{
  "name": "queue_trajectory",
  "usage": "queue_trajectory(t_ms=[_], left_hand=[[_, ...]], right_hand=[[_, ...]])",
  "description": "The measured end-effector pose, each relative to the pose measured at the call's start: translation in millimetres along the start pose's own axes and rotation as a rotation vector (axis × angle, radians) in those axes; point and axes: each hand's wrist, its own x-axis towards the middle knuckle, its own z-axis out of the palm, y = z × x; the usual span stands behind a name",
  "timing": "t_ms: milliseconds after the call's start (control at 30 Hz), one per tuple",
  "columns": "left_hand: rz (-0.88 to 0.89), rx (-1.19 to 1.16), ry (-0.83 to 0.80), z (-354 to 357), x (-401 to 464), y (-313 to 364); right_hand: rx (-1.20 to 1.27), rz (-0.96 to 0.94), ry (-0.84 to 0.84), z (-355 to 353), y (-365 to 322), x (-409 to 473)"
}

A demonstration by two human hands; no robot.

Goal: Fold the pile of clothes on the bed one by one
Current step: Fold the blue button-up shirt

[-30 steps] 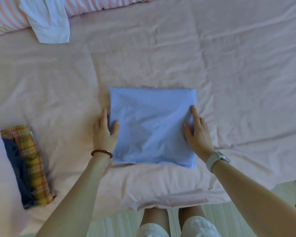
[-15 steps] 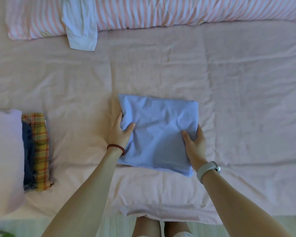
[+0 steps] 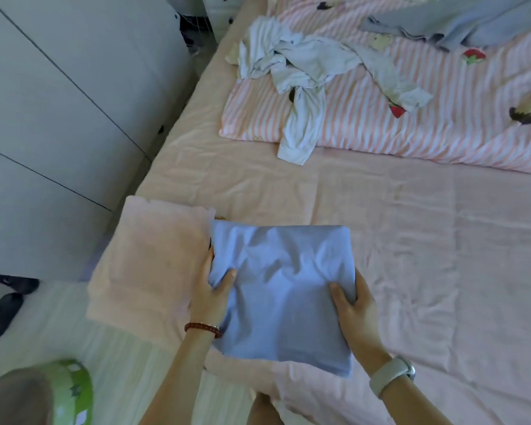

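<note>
Both hands — left hand (image 3: 212, 289) and right hand (image 3: 354, 305) — grip the folded blue shirt (image 3: 281, 289). Next it likely goes onto the pink folded pile (image 3: 154, 253) — set it down flat.

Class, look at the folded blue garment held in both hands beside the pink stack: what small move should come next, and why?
Probably carry the blue garment leftward and set it down by or on the folded pink stack. It is already folded square, the left hand and right hand grip its side edges, and the crumpled white garment on the striped quilt is not yet folded.
</note>
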Motion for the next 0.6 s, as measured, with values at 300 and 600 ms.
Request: queue_trajectory(t_ms=[300, 600], left_hand=[[-0.007, 0.076, 0.092, -181, 97, -24], [-0.293, -0.064, -0.08, -250, 216, -98]], right_hand=[[0.007, -0.049, -0.189, 196, -47, -8], [-0.032, 0.116, -0.008, 318, -21, 15]])
